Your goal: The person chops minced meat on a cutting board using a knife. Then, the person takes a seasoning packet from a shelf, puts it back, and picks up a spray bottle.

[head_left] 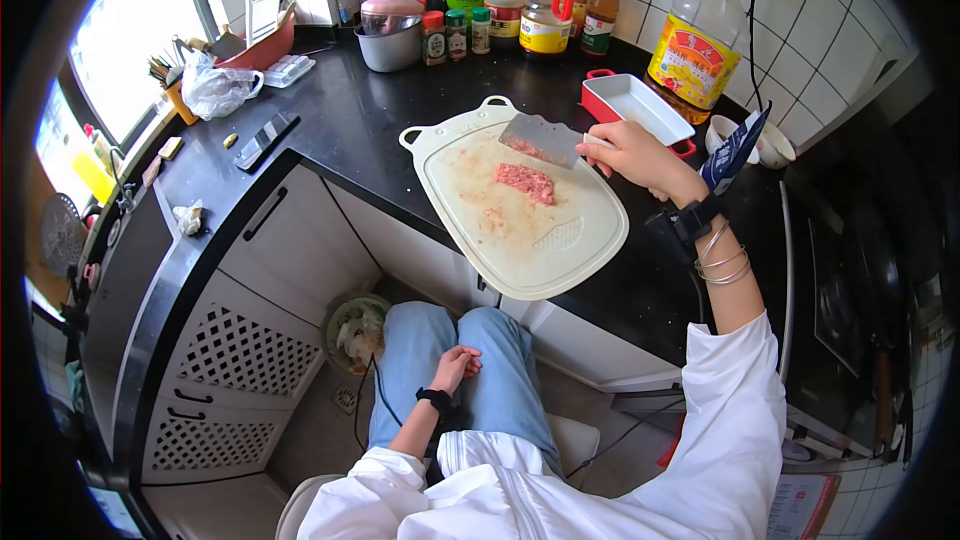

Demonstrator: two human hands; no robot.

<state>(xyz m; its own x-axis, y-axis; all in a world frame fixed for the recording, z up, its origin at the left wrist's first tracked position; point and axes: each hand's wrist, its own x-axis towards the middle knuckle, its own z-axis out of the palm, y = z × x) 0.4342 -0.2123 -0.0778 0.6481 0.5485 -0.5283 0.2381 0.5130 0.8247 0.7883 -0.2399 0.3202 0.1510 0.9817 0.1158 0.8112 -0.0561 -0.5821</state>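
Note:
My right hand (pixel 635 158) is closed around the handle of a cleaver (pixel 553 142), whose broad blade is held over the upper right of a cream cutting board (pixel 585 255). Some minced meat clings to the blade. Just below the blade, a pressed strip of minced meat (pixel 525 183) lies on the board, with thin smears of meat around it. My left hand (pixel 457 367) rests on my lap, its fingers loosely curled, and I see nothing in it.
A red and white baking dish (pixel 640 108) stands right of the board, near an oil jug (pixel 695 45). Sauce bottles (pixel 550 5), spice jars (pixel 455 32) and a grey pot (pixel 392 43) line the back. A phone (pixel 266 142) lies left; a waste bin (pixel 357 335) is below.

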